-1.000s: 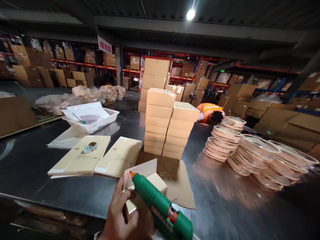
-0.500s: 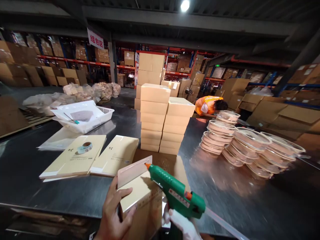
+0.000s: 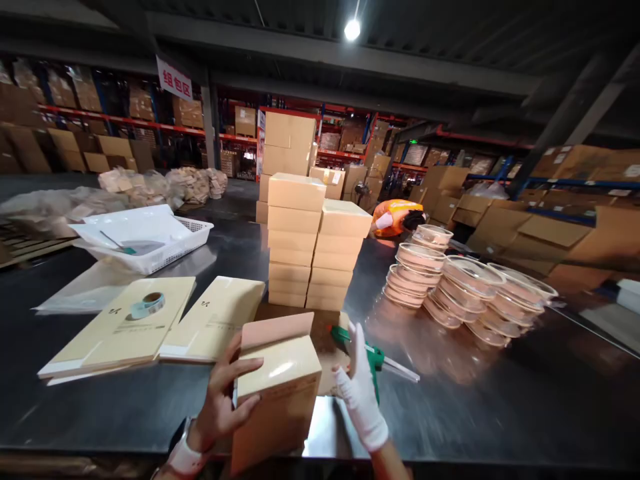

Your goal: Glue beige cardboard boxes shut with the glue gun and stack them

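Note:
A tan cardboard box (image 3: 280, 393) stands at the front of the table with one flap raised along its far edge. Bare except for a white watch at the wrist, my left hand (image 3: 225, 393) grips the box's left side, thumb and fingers around its edge. My right hand (image 3: 361, 397), in a white glove, is just right of the box with fingers apart and nothing in it. Behind that hand a green hot glue gun (image 3: 375, 357) lies on the table, its orange nozzle pointing left and a clear glue stick out of its back. The glove partly covers it.
Stacked tan boxes (image 3: 295, 230) rise behind the work spot. Flat printed cartons (image 3: 213, 317), a tape roll (image 3: 149, 305) and a white basket (image 3: 187, 237) are on the left. Round clear-lidded containers (image 3: 417, 267) stand in piles at right; a person in orange (image 3: 393, 217) bends behind them.
My right hand has let go of the glue gun, which now lies on the table to the right of the box. My left hand still holds the box. The view has shifted slightly right.

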The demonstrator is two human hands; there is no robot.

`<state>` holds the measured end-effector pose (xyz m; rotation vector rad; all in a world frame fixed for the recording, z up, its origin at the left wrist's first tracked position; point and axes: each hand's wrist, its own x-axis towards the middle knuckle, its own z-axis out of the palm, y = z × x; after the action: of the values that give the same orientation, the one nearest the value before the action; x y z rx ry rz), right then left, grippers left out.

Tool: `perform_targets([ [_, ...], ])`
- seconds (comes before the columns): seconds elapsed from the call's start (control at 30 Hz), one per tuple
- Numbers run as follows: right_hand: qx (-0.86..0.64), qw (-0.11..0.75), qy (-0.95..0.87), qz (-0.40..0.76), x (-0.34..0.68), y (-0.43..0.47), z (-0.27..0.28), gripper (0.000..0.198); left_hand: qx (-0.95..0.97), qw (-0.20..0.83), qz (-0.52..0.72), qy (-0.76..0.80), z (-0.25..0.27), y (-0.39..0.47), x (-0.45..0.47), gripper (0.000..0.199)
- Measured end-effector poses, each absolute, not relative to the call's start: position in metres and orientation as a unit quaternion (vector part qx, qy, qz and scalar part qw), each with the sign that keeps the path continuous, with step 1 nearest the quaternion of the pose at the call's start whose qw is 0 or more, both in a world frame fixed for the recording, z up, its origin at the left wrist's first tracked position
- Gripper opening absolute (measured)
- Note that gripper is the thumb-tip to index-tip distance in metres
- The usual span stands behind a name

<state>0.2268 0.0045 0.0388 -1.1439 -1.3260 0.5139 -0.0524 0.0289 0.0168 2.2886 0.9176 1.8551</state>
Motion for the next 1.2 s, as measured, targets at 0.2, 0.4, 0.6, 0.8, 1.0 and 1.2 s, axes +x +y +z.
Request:
perform_targets([
  [0.2,-0.307,0.555,-0.704,0.320,0.196,0.013,0.049,0.125,0.746,0.114,0.620,0.214,0.029,0.037,-0.043,0.033],
  [0.4,-0.229,0.541,-0.797,0.142,0.193,0.005,0.050,0.028,0.795,0.132,0.561,0.192,0.050,0.021,-0.049,0.028],
  [0.6,-0.196,0.549,-0.812,0.012,0.181,0.009,0.049,0.009,0.836,0.079,0.528,0.131,0.064,0.018,-0.042,0.024],
  [0.8,-0.203,0.537,-0.819,-0.011,0.182,0.008,0.051,0.012,0.870,0.108,0.467,0.116,0.058,0.023,-0.051,0.033],
  [1.0,-0.203,0.532,-0.822,0.004,0.183,0.009,0.041,0.019,0.892,0.107,0.418,0.135,0.057,0.022,-0.060,0.042],
  [1.2,-0.198,0.505,-0.840,0.033,0.193,0.010,0.054,0.011,0.887,0.088,0.434,0.134,0.058,0.022,-0.059,0.042],
])
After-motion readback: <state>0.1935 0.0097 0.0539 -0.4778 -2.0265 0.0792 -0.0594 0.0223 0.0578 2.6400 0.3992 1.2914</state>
